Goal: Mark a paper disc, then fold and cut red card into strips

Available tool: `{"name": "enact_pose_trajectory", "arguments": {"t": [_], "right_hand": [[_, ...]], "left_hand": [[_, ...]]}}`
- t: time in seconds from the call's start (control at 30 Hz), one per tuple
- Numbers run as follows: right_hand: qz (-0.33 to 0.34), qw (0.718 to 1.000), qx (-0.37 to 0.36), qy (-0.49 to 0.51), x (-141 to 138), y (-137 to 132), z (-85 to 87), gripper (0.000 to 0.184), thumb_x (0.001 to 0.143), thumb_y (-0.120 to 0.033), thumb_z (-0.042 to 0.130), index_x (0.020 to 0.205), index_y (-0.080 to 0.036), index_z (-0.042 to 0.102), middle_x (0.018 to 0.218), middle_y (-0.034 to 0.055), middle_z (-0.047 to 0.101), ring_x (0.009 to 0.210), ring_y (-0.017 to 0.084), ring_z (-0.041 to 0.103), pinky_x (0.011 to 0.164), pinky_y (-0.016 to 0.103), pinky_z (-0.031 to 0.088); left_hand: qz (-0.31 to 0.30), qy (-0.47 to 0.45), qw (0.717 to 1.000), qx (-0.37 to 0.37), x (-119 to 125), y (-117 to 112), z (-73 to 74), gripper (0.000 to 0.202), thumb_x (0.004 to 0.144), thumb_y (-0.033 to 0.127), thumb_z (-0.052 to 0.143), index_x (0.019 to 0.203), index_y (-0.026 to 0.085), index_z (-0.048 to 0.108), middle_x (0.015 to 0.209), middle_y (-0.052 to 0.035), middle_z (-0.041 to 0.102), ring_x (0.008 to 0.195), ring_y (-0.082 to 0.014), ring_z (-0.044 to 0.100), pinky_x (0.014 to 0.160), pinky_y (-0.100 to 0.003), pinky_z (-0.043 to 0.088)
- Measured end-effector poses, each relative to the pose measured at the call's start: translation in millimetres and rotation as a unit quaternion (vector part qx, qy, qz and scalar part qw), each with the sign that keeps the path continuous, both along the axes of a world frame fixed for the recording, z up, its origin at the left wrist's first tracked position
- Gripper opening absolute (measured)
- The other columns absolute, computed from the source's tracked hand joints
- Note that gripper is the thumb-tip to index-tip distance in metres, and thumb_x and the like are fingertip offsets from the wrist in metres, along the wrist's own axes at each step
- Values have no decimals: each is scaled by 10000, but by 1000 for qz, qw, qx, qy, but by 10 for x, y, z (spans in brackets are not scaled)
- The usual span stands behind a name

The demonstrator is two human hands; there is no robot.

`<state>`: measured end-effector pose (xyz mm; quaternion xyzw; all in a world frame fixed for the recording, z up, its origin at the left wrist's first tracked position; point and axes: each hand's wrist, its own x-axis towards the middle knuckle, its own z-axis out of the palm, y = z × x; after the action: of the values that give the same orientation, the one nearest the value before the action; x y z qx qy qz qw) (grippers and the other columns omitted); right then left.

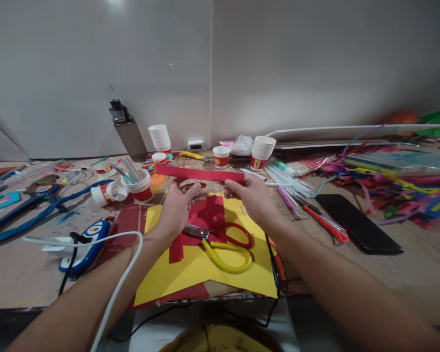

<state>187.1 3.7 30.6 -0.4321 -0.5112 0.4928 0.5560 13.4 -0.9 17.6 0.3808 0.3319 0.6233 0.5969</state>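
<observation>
Both hands are raised over the middle of the table. My right hand (251,198) pinches the right end of a long red paper strip (198,173), held level above the table. My left hand (179,203) is curled just under the strip with its fingers closed; whether they touch the strip is unclear. Below the hands lie yellow paper sheets (190,269) with red paper pieces (205,215) on top. Scissors with red and yellow handles (225,244) rest on the yellow paper.
Red-and-white paper cups (141,186) and cup stacks (263,151) stand behind the hands. A grey bottle (128,129) is by the wall. An orange utility knife (324,220) and black phone (355,222) lie right. A blue glue gun (86,247) lies left. Coloured paper scraps (399,186) crowd the far right.
</observation>
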Motion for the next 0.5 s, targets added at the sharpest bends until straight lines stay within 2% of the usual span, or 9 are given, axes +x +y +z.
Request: {"name": "enact_pose_trajectory", "arguments": {"t": [0.13,0.3,0.37,0.43,0.5], "right_hand": [[-9,1000,-20,23,45,21,37,208,685,-314,744,727,-166,605,607,-16,620,569,106,565,617,272,484],[8,999,-14,38,89,27,74,238,669,-330,752,711,-170,580,609,-17,612,572,103,559,607,271,492],[5,999,-12,30,117,36,78,241,669,-336,752,702,-170,581,620,-11,618,571,104,558,613,280,499],[7,1000,-6,15,149,49,76,235,681,-339,745,702,-170,584,630,-5,623,577,107,563,624,286,503],[8,1000,-4,8,180,63,70,227,691,-341,742,733,-172,596,642,-6,626,589,110,573,640,290,507]], "left_hand": [[72,26,996,40,-167,115,73,648,639,228,792,1179,251,434,773,29,660,590,-135,672,595,-252,546],[104,81,986,103,-407,204,182,764,672,249,774,1326,281,381,776,11,671,558,-122,652,601,-245,544],[91,105,985,105,-472,222,200,669,675,260,771,1267,259,459,751,12,671,558,-128,652,601,-258,549],[64,135,984,94,-507,231,198,456,682,286,765,1087,192,578,746,-11,679,563,-135,654,591,-262,547],[43,149,985,82,-514,232,185,324,684,304,764,925,146,618,758,-39,694,588,-145,666,602,-264,548]]}}
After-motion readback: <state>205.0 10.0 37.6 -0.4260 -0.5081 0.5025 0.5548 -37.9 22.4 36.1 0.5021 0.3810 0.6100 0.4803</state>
